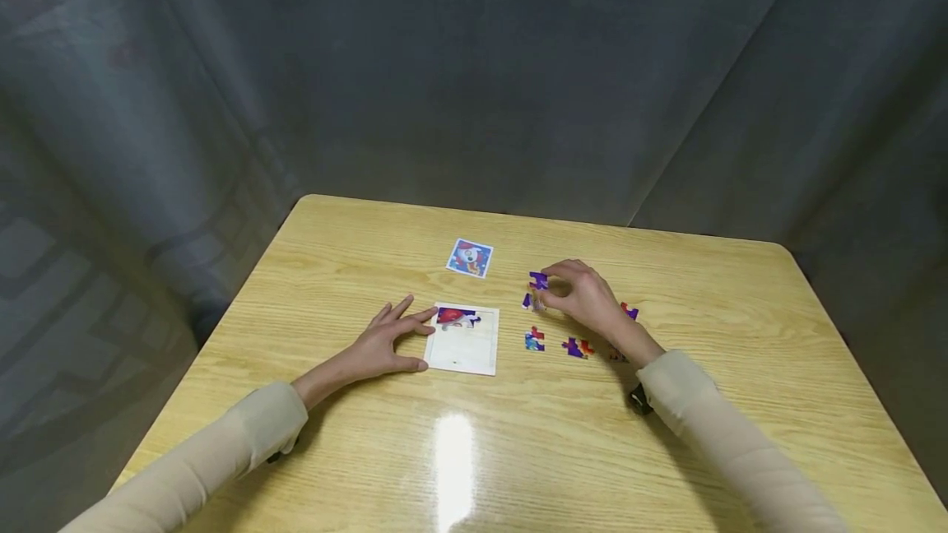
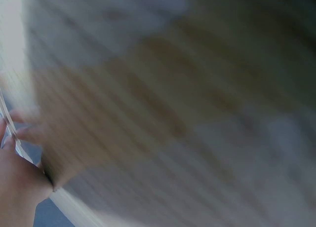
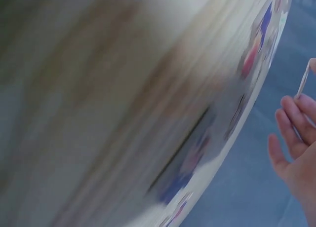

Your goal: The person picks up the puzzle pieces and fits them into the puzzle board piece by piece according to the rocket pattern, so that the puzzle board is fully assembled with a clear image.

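My right hand (image 1: 588, 298) pinches a purple jigsaw piece (image 1: 538, 280) between thumb and fingertips, raised over the right part of the table. Seen edge-on in the right wrist view, the held piece (image 3: 302, 81) is a thin strip. With fingers spread, my left hand (image 1: 381, 348) rests at the left edge of a square white puzzle tray (image 1: 462, 356), thumb at its lower corner and fingertips near the upper one. Joined red, white and purple pieces (image 1: 455, 317) lie along the tray's top left. Under the right hand, another piece (image 1: 527, 301) is partly covered.
Several loose pieces lie right of the tray, among them a blue and red one (image 1: 534, 340) and a purple and orange one (image 1: 576, 348). One more piece (image 1: 629, 311) shows beyond the right wrist. Behind the tray lies a small picture card (image 1: 470, 258). Grey curtains (image 1: 474, 81) surround the wooden table (image 1: 355, 459).
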The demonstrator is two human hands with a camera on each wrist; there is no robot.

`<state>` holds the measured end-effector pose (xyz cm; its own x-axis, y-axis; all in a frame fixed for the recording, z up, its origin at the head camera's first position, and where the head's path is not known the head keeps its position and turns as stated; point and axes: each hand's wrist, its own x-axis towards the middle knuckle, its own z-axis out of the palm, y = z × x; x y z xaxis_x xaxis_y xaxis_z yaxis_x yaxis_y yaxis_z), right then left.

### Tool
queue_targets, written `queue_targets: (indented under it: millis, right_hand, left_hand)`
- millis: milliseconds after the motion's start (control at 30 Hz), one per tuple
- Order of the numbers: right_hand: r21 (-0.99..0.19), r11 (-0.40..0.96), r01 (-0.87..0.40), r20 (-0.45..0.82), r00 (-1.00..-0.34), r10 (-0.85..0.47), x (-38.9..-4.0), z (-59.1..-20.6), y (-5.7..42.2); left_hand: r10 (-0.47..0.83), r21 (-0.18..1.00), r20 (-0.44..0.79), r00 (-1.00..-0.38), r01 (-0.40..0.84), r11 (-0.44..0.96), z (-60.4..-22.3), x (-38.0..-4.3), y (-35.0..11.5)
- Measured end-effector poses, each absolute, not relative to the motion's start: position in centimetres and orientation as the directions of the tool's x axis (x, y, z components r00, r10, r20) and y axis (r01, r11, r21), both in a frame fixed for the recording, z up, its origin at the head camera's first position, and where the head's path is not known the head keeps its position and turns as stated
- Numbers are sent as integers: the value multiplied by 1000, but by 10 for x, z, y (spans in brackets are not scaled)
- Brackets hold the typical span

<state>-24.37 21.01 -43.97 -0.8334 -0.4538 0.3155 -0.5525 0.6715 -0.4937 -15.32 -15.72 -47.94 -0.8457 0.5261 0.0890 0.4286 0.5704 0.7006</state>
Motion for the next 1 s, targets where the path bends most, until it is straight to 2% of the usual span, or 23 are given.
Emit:
queue_targets:
  millis: [367, 633, 1000]
  right_hand:
    - [-445, 618, -648, 306, -758, -575, -232, -440, 162]
    - [-438, 637, -635, 198, -759, -620, -221, -443, 148]
    - [-403, 599, -692, 214, -708, -673, -216, -445, 136]
  left_hand:
    - [524, 704, 95, -846, 429, 565, -481, -152, -160]
    - [528, 703, 92, -844, 431, 566, -482, -150, -161]
    - [526, 695, 84, -846, 428, 578, -478, -148, -162]
